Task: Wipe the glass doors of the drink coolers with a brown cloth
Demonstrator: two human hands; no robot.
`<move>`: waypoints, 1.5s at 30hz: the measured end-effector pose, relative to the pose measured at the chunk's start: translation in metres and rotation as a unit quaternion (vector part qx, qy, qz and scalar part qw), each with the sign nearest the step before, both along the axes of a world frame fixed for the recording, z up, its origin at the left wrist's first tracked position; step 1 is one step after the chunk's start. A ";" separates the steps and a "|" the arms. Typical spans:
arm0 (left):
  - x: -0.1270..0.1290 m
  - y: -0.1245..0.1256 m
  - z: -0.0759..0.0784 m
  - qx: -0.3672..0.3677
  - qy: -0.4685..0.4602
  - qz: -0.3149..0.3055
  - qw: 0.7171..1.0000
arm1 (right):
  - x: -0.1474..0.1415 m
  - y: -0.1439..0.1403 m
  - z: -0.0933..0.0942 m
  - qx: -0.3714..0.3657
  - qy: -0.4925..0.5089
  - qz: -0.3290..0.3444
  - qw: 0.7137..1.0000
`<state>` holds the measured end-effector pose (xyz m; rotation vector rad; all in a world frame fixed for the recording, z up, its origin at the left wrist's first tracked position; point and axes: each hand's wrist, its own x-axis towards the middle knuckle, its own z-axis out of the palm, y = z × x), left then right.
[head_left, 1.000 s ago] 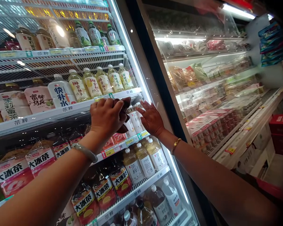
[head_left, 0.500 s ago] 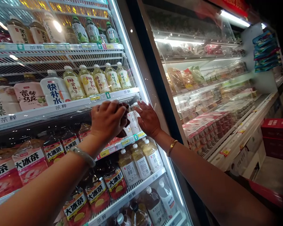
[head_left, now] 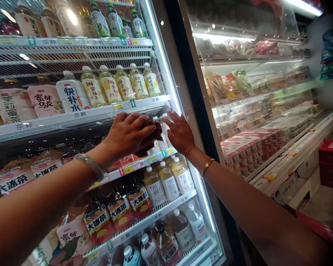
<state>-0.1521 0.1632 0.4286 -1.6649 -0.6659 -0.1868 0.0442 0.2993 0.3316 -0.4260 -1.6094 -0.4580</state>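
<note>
My left hand (head_left: 131,132), with a pale bangle at its wrist, is closed around a crumpled dark brown cloth (head_left: 147,143). The cloth lies against the glass door (head_left: 86,127) of a lit drinks cooler, and part of it is hidden by my fingers. Just to the right, my right hand (head_left: 181,133) is spread near the door's right side, its fingers apart and holding nothing. It appears to rest on the glass. A gold bracelet (head_left: 207,167) circles that wrist. White-capped bottles (head_left: 166,129) stand behind the glass between my hands.
Shelves inside the cooler hold yellow drink bottles (head_left: 122,83), dark iced-tea bottles (head_left: 119,210) and pale tea bottles (head_left: 170,184). A dark door post (head_left: 190,70) borders it. Farther right stands a chilled display with packs of small cups (head_left: 249,146); red boxes (head_left: 331,162) sit beyond it.
The view has turned slightly left and down. My left hand has shifted a little with the cloth, and more of the cloth shows beneath it. My right hand stays spread at the door's edge.
</note>
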 end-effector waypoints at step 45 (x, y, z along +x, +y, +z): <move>-0.014 -0.009 -0.054 0.133 -0.153 -0.041 0.978 | -0.063 -0.038 0.006 0.018 -0.022 -0.089 0.996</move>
